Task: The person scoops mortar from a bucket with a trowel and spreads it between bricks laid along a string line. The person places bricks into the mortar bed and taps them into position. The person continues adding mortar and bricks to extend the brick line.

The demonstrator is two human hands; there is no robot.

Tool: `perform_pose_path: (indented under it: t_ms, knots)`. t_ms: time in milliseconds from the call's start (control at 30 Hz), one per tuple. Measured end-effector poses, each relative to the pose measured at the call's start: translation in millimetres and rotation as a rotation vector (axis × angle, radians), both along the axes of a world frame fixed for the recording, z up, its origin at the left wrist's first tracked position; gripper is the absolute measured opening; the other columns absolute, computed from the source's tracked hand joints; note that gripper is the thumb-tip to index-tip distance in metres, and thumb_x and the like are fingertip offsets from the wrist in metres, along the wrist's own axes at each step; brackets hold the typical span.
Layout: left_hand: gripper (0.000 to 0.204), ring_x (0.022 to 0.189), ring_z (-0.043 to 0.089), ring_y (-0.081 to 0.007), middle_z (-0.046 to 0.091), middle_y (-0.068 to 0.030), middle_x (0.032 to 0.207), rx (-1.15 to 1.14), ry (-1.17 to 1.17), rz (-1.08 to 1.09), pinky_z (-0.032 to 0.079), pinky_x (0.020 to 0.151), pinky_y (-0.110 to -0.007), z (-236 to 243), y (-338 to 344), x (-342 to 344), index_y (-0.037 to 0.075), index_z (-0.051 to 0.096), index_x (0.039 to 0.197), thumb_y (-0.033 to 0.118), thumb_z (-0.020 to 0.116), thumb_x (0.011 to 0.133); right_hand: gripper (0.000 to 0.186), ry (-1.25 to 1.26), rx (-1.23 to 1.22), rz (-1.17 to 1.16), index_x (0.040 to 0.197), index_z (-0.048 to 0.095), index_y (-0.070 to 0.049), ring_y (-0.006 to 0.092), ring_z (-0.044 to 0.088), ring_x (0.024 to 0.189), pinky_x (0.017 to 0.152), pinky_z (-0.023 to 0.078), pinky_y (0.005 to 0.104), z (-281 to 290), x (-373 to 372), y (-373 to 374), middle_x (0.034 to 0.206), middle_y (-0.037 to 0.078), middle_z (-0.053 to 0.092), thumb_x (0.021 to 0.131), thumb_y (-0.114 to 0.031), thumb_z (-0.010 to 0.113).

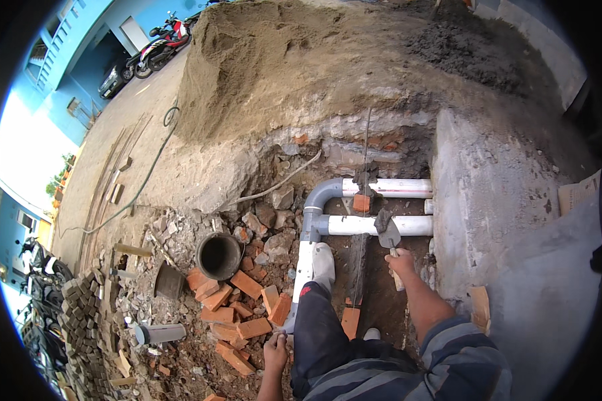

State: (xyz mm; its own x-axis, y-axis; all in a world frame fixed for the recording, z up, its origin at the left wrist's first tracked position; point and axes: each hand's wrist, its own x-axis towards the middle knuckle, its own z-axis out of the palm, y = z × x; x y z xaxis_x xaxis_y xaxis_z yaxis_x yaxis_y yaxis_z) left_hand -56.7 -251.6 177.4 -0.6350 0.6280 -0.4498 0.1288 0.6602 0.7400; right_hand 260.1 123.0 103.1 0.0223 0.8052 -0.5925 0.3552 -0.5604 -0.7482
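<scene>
My right hand [401, 262] grips the wooden handle of a trowel [390, 236], with a lump of grey mortar [382, 220] on its blade. The blade is over the lower white pipe [371, 226], beside an orange brick [361, 203] with mortar behind it. A taut string [364, 267] runs lengthwise through the trench above a mortar-covered strip, and another brick [350, 322] sits at its near end. Low in the view, my left hand [275, 351] is closed, its fingers curled; whatever they may hold is hidden. It is close to the loose bricks [253, 328].
Grey elbow fittings [324, 192] join the white pipes by my booted foot [324, 264]. A black bucket [219, 256] stands among rubble to the left. A concrete wall [471, 194] bounds the right side. Sand [247, 67] is heaped at the far side; a hose [137, 194] crosses the paving.
</scene>
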Motion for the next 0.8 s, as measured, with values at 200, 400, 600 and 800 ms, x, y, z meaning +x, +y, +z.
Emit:
perform_pose_path:
  t_ms: [200,400,600,800]
  knots:
    - [0.083,0.129,0.056,-0.0397,0.059,-0.0279,0.135,-0.330,-0.014,-0.449,0.044,0.109,-0.045,-61.5,232.2,-15.9,0.004,0.041,0.150,0.056,0.064,0.090,0.016,0.032,-0.039,-0.046,0.094,0.061,-0.002,0.0174,0.059,0.048,0.043,0.047,0.0360,-27.0,-69.1,67.4,0.064,0.006,0.059,0.087,-0.010,0.073]
    - [0.111,0.139,0.044,-0.0447,0.037,-0.0286,0.154,-0.853,-0.152,-0.624,0.039,0.113,-0.054,-65.5,354.1,-44.2,0.010,0.019,0.159,0.069,0.070,0.079,0.022,-0.010,-0.104,-0.059,0.104,0.062,-0.001,0.0165,0.058,0.048,0.042,0.047,0.0347,-27.0,-136.3,142.5,0.067,0.005,0.059,0.088,-0.011,0.074]
    - [0.096,0.140,0.041,-0.0434,0.039,-0.0228,0.152,-0.874,-0.167,-0.714,0.041,0.110,-0.055,-87.7,400.0,-60.7,0.016,0.028,0.157,0.060,0.070,0.083,0.025,0.116,-0.107,-0.150,0.109,0.062,-0.003,0.0165,0.058,0.047,0.041,0.047,0.0335,-51.9,-213.5,236.8,0.070,0.006,0.061,0.089,-0.012,0.073]
    - [0.080,0.139,0.044,-0.0396,0.044,-0.0203,0.150,-0.839,-0.126,-0.722,0.043,0.109,-0.051,-110.1,425.5,-67.9,0.016,0.043,0.151,0.054,0.067,0.085,0.018,0.557,-0.195,-0.237,0.101,0.064,-0.005,0.0169,0.060,0.048,0.042,0.049,0.0306,-127.3,-249.9,343.4,0.072,0.007,0.062,0.091,-0.019,0.070]
